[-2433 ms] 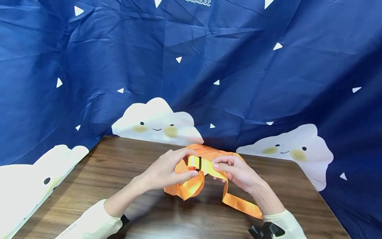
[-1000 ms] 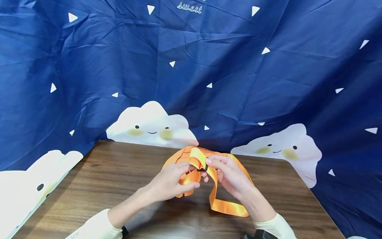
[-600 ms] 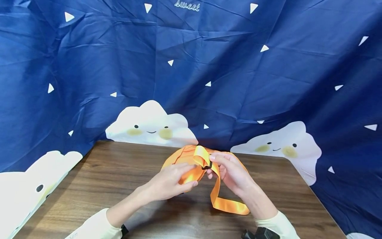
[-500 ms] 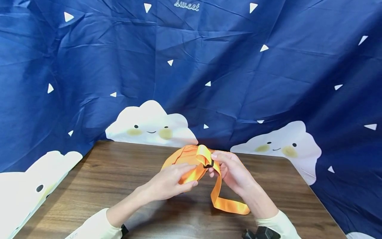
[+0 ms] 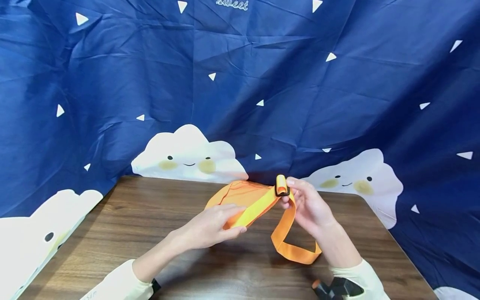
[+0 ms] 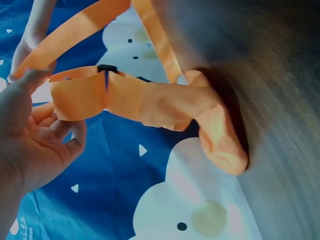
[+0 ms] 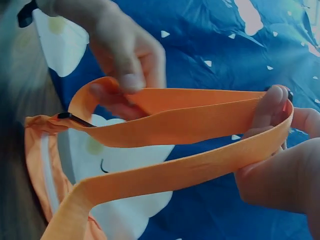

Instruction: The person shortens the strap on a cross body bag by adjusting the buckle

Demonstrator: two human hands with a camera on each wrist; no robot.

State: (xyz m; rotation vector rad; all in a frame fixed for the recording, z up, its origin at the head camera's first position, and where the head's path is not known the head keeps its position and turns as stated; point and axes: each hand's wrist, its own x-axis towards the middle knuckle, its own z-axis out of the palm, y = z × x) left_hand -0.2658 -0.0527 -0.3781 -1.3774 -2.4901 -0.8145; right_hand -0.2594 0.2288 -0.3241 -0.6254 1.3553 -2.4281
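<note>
In front of the bag (image 5: 234, 193), the left hand (image 5: 208, 227) is hooking curled fingers round the strap (image 5: 258, 209) while the right hand (image 5: 313, 208), to the bag's right, is pinching the buckle (image 5: 282, 194), apparently adjusting the strap's length; the next move seems to be calling for a steady left hold. The bag is lying on the surface (image 5: 157, 208), hiding any contents.

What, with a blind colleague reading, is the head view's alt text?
A person's left hand and right hand hold an orange strap over a wooden table, the right at its black buckle. Orange fabric and a blue cloud-print backdrop show behind.
</note>
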